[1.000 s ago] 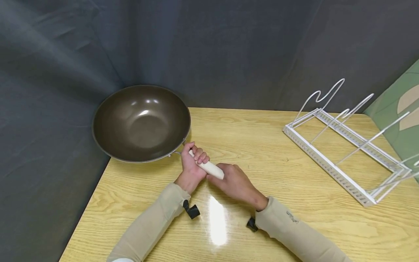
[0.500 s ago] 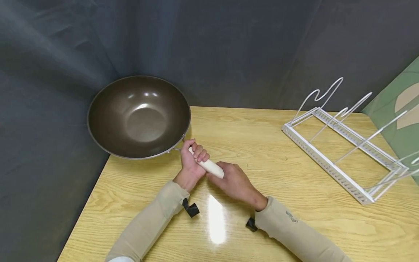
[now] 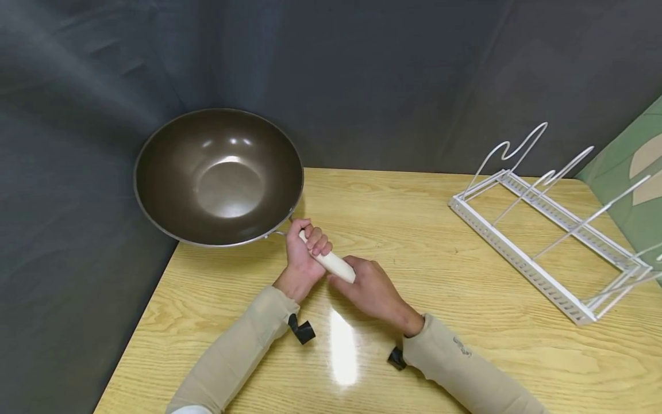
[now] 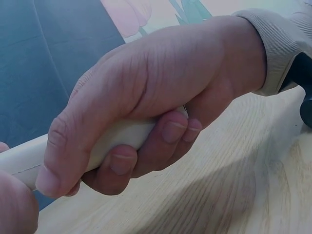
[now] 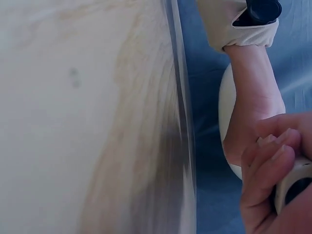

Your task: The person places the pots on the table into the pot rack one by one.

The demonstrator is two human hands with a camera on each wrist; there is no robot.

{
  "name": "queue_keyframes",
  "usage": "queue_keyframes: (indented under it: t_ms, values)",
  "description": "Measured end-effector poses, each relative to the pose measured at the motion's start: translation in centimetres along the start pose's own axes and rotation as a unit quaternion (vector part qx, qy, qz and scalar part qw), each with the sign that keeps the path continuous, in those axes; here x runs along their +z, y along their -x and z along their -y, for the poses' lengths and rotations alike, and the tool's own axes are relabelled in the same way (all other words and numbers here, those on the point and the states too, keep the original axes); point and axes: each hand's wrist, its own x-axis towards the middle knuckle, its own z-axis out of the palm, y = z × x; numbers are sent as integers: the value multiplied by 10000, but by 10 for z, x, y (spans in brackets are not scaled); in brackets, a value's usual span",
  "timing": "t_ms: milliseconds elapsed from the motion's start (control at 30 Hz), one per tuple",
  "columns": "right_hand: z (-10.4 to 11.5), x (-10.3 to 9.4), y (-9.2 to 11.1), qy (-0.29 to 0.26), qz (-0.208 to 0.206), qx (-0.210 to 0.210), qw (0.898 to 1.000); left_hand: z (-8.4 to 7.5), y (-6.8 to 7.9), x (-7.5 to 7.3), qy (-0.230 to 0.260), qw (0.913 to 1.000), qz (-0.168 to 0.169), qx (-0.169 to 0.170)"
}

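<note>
Head view, wok (image 3: 219, 181): over the table's (image 3: 403, 218) far left corner, overlapping its left edge, mouth up; whether its base touches cannot be told.
Left hand (image 3: 303, 261): clamped on the handle (image 3: 336, 267), nearest the wok.
Right hand (image 3: 371, 287): wrapped round the handle's end, just beside the other.
White rack (image 3: 519, 263): along the table's right edge, well apart.
Risk: the wok may dip or twist if either grip slackens, its weight probably lying beyond both hands; its rim might brush the dark cloth (image 3: 62, 201).
Change over one second: wok higher in view, hands nearly unmoved.
</note>
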Motion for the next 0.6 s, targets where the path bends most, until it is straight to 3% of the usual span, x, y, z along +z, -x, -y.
queue_keyframes:
  t_ms: [600]
  values:
    - [8,2,5,-495,-373,68,9981,-5,4,19,-479,9986,203,48]
